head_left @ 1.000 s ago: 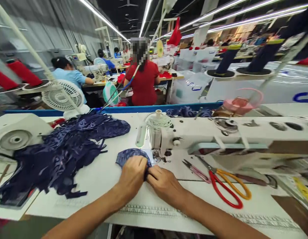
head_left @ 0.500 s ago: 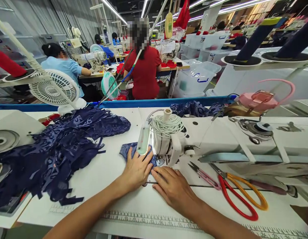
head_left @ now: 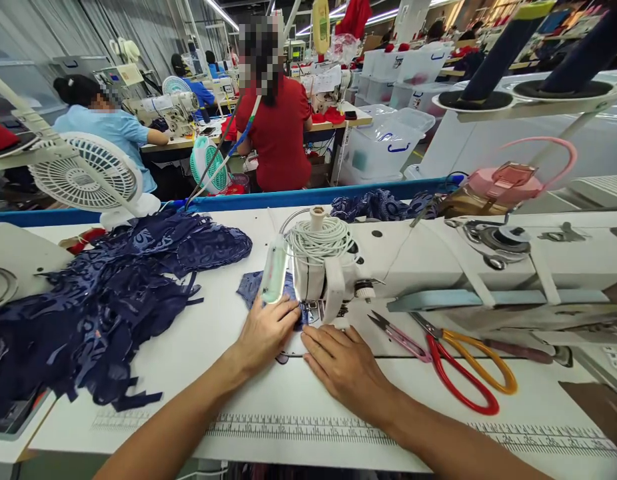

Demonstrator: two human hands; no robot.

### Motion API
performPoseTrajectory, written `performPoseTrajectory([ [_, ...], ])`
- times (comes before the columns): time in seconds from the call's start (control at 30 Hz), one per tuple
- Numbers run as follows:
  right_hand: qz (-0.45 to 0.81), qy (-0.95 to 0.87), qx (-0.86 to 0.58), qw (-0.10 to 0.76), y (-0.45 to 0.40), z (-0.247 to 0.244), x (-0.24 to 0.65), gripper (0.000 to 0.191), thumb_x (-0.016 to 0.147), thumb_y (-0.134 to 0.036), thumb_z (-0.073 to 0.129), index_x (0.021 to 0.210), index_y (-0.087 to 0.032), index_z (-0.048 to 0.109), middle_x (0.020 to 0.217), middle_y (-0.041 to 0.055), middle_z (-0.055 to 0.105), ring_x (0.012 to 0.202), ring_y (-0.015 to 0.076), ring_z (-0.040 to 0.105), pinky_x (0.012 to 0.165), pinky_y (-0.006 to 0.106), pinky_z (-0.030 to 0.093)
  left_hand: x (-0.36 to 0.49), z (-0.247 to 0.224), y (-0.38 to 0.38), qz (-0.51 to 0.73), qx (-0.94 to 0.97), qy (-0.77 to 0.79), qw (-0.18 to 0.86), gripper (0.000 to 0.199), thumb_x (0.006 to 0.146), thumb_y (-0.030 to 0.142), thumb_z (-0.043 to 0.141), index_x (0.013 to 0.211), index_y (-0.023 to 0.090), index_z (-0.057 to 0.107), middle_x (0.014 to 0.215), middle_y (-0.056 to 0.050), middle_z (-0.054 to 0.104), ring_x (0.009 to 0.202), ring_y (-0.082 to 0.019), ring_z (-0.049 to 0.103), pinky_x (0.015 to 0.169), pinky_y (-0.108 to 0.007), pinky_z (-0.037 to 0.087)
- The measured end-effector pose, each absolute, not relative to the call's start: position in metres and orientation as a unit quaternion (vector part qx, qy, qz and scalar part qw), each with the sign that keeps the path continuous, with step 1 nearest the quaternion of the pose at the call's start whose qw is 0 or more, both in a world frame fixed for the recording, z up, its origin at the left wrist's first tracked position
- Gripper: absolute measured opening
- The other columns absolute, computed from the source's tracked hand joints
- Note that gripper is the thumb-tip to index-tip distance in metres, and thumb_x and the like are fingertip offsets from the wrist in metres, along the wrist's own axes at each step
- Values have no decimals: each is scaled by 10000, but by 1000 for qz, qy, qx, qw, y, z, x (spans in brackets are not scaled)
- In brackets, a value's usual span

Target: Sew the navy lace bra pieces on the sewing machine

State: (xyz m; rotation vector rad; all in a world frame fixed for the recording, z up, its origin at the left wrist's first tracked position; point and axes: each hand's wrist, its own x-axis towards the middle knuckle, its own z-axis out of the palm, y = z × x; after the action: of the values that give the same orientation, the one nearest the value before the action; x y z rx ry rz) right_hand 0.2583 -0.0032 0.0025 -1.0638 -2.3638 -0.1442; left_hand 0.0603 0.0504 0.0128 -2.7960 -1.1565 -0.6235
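Left grip [head_left: 269,330]: opened, upon blue cloth [head_left: 249,288].
Right grip [head_left: 338,363]: opened, beside left.
Sewing machine [head_left: 308,277]: ahead of both.

White table [head_left: 188,373] (ruler-marked), 1 navy fabric pile [head_left: 106,303], sewing machine [head_left: 408,260], snips [head_left: 401,338], scissors [head_left: 441,335]

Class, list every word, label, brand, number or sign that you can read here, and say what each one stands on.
"24": on the printed ruler scale, towards its right end.
Other numbers on that scale: too small or blurred to read with certainty.
White fan, badge at its hub: too small to read.
Stacked clear box, label: too small to read.
Yellow strip, marks: too blurred to read.
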Motion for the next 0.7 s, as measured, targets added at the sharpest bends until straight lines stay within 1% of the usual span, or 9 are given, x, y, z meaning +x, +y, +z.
performPoseTrajectory([
  [0.1, -48, -879, -396, 261, -1, 4, 258, 202, 979, -207, 480, 1091, -170, 644, 1111, 64, 706, 951, 197, 600, 792, 359, 344, 60, 14, 49, -185, -906, -379, 23, 262, 938, 106, 424, 1034, 195, 650, 1032, -70, 698, 1045, -231, 611, 1034, -546, 359],
  [0.27, -38, -887, -395, 237, 0, 7, 260, 201, 979, -224, 483, 1094, -179, 640, 1104, 69, 693, 931, 186, 590, 773, 352, 342, 59, 18, 49, -171, -911, -372, 38, 260, 918, 101, 443, 1051, 196, 646, 1075, -79, 699, 1060, -249, 609, 1053, -619, 302],
  [0.37, -34, -888, -402, 219, 2, 12, 263, 206, 983, -256, 475, 1054, -199, 660, 1015, 54, 702, 885, 175, 584, 782, 340, 351, 59, 21, 47, -197, -918, -338, 66, 308, 874, 45, 440, 1044, 190, 652, 1058, -82, 711, 1015, -248, 624, 1062, -655, 259],
  [0.47, -64, -853, -492, 164, 8, 22, 277, 228, 978, -270, 470, 1032, -213, 684, 950, 61, 706, 889, 190, 588, 807, 338, 364, 60, 22, 45, -211, -930, -291, 69, 365, 829, -19, 413, 1000, 195, 654, 1028, -51, 725, 938, -218, 646, 1082, -679, 194],
  [0.57, -89, -788, -598, 115, 15, 33, 307, 254, 969, -232, 455, 1016, -177, 699, 886, 105, 707, 837, 221, 614, 764, 348, 388, 59, 22, 45, -223, -936, -266, 60, 406, 797, -58, 385, 980, 194, 646, 979, -22, 734, 916, -193, 653, 1094, -666, 193],
  [0.6, -90, -767, -627, 101, 17, 36, 319, 266, 968, -227, 450, 969, -156, 707, 813, 113, 700, 782, 226, 621, 733, 349, 398, 59, 22, 45, -227, -936, -261, 60, 411, 790, -61, 383, 984, 192, 643, 968, -19, 734, 920, -191, 654, 1095, -664, 197],
  [0.63, -87, -747, -654, 83, 20, 38, 331, 291, 967, -226, 447, 879, -139, 711, 728, 113, 682, 735, 230, 625, 706, 347, 408, 59, 21, 46, -230, -936, -259, 62, 413, 784, -62, 382, 985, 188, 641, 964, -20, 734, 928, -192, 654, 1096, -666, 195],
  [0.67, -82, -727, -678, 66, 22, 39, 343, 315, 966, -227, 449, 811, -127, 704, 688, 114, 667, 715, 233, 630, 691, 346, 423, 58, 20, 46, -231, -936, -257, 63, 413, 780, -63, 381, 983, 186, 640, 962, -21, 733, 936, -193, 655, 1099, -672, 184],
  [0.7, -75, -710, -698, 50, 25, 39, 354, 317, 968, -236, 457, 797, -116, 696, 703, 118, 666, 731, 237, 638, 695, 349, 444, 58, 19, 46, -232, -936, -257, 63, 411, 778, -63, 380, 977, 185, 640, 959, -22, 731, 942, -194, 655, 1103, -680, 166],
])
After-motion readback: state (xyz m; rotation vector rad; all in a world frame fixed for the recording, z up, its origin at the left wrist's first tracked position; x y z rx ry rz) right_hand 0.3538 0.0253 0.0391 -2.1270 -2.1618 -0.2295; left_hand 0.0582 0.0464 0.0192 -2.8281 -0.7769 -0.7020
